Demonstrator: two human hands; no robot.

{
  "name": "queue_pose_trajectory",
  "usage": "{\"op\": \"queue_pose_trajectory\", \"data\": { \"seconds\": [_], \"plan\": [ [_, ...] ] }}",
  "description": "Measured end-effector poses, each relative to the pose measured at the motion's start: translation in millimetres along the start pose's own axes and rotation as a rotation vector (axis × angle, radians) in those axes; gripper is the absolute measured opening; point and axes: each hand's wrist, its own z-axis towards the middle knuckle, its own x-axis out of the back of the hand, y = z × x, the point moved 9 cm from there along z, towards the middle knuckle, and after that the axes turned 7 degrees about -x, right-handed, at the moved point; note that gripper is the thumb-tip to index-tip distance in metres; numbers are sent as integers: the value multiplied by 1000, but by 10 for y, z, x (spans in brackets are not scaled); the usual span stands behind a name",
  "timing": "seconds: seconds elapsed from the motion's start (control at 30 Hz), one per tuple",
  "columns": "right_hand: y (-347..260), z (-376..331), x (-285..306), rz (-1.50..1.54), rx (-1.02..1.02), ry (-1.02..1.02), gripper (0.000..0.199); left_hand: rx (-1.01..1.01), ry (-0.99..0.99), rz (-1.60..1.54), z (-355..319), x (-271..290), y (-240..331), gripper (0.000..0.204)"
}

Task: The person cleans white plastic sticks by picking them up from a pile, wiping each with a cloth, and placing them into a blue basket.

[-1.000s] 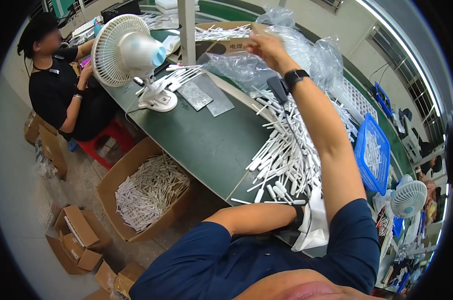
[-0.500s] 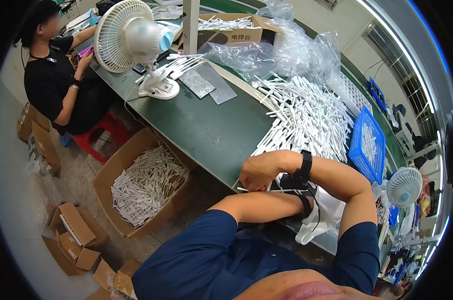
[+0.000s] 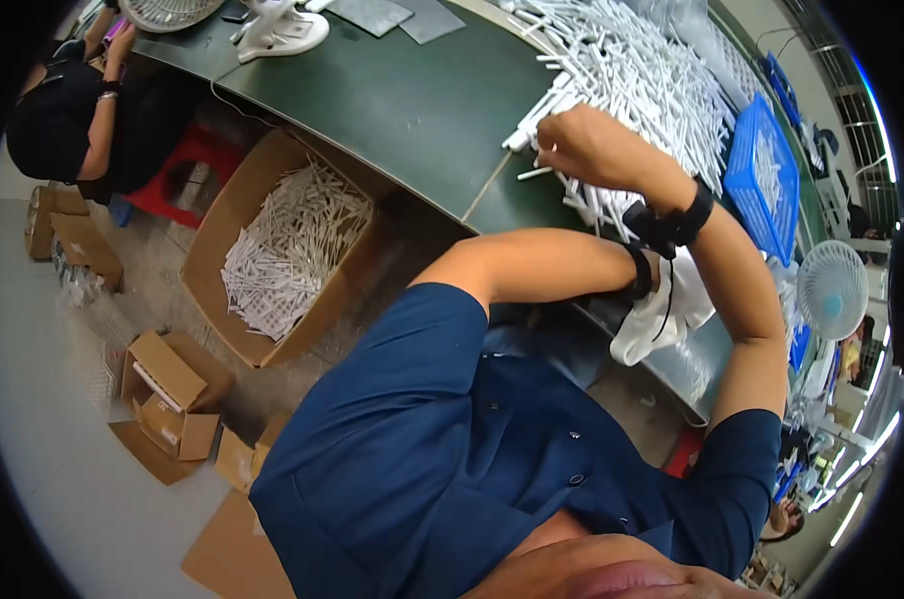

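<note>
A large heap of white plastic sticks (image 3: 631, 70) lies on the dark green table (image 3: 412, 110). My right hand (image 3: 587, 148), with a black watch on its wrist, is at the near edge of the heap, fingers curled around a stick. My left forearm reaches across my body to the table edge. My left hand is hidden behind my right forearm, and only its black wristband (image 3: 639, 275) shows, next to a white cloth (image 3: 661, 324).
An open cardboard box (image 3: 272, 260) of white sticks stands on the floor by the table. A blue crate (image 3: 761, 170) sits beyond the heap, with a white fan (image 3: 833, 290) to the right. Another person (image 3: 82, 110) sits at upper left. Small cartons (image 3: 167, 399) litter the floor.
My right arm came back from the far plastic bag to the near edge of the stick heap. The view tilted down toward my body.
</note>
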Motion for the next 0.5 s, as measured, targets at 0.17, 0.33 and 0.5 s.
{"op": "queue_pose_trajectory", "data": {
  "seconds": [0.17, 0.33, 0.5],
  "plan": [
    [-32, -129, 484, 103, -95, 213, 21, 147, -30, -273, -232, -186, 85, 15],
    [282, -739, 1194, 681, -169, 585, 8, 321, -147, -500, -426, -432, 156, 14],
    [670, -2237, 1651, 544, -107, 1242, 25, 214, -171, -445, -311, -561, 656, 12]
  ]
}}
